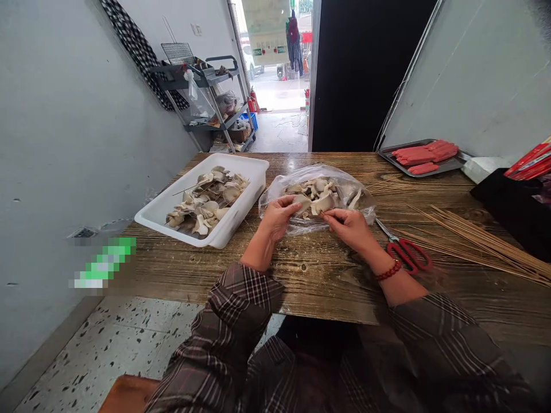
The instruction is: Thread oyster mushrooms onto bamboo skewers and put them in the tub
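Left hand: fingers closed on a pale mushroom piece, long axis roughly crosswise, pointing toward the right hand. Right hand: fingertips pinched narrow; whatever they grip is mostly hidden by them. Beneath and beyond both hands: clear plastic bag, mushrooms inside. Left of left hand: white tub of mushrooms. Just beside right wrist: red-handled scissors. Farther right: thin sticks, loosely bundled lengthwise. Beyond right hand: dark tray, red sticks. Well beyond hands: doorway sheet, green-backed lettering, illegible.
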The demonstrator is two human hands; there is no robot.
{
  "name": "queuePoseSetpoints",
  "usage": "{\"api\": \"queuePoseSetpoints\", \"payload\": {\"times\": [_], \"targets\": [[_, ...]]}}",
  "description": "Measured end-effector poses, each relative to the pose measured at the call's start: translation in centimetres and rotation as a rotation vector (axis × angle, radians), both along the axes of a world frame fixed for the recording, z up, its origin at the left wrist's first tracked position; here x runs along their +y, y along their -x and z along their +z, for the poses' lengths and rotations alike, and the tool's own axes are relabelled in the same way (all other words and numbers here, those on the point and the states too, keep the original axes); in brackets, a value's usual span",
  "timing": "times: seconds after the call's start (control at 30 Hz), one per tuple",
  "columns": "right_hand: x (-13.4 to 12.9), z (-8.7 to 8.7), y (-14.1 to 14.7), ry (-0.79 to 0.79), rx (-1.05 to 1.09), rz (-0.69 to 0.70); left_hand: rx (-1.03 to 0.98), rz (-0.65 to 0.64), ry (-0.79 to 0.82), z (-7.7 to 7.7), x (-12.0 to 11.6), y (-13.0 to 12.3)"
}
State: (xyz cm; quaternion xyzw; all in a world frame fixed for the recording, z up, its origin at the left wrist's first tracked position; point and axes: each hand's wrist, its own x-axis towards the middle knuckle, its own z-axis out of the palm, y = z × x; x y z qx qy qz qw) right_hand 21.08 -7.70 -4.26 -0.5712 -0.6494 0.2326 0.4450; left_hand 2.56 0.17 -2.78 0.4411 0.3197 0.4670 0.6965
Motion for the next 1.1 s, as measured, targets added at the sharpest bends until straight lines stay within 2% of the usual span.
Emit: {"api": "queuePoseSetpoints", "payload": {"times": [0.17, 0.3, 0.47, 0.67, 0.9, 1.1], "targets": [[-0.1, 0.3, 0.1, -0.008, 0.004, -0.006, -0.007, -0.004, 0.038, -0.1, -0.1, -0.1], [-0.3, 0.4, 0.2, -0.026, 0.019, -0.002, -0.045, 0.086, 0.137, 0.3, 0.1, 0.1], [-0.3, 0.4, 0.4, -0.021, 0.028, 0.043, -0.109, 0.189, 0.186, 0.8, 0.3, 0.4], [-0.3, 0.6, 0.4, -0.017, 0.001, 0.041, -0.134, 0.184, 0.180, 0.7, 0.2, 0.2], [-0.5, 0.6, 0.6, -0.035, 0.001, 0.058, -0.114, 0.258, 0.145, 0.2, 0.7, 0.5], [-0.5, 0.5, 0.5, -0.032, -0.005, 0.064, -0.111, 0.255, 0.123, 0.5, 0.5, 0.4]]}}
